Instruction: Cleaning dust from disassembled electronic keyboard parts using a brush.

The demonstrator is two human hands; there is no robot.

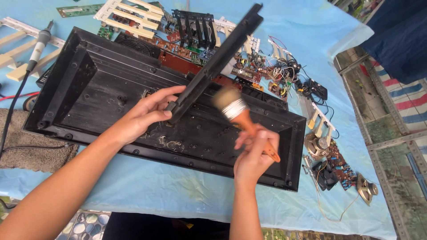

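My left hand [144,113] grips the lower end of a long black plastic bar [218,60] that slants up to the top right. My right hand [255,153] holds an orange-handled paintbrush [240,118], its pale bristles blurred close beside the bar. Under both hands lies a large black plastic casing shell [102,84], hollow side up, with dust and debris near its front wall.
A light blue cloth [311,31] covers the table. Circuit boards and wires [267,71], white key strips [129,15], a soldering iron [38,46], loose speakers [316,146] and a small fan [327,175] lie around the casing. A grey towel [31,142] sits at left.
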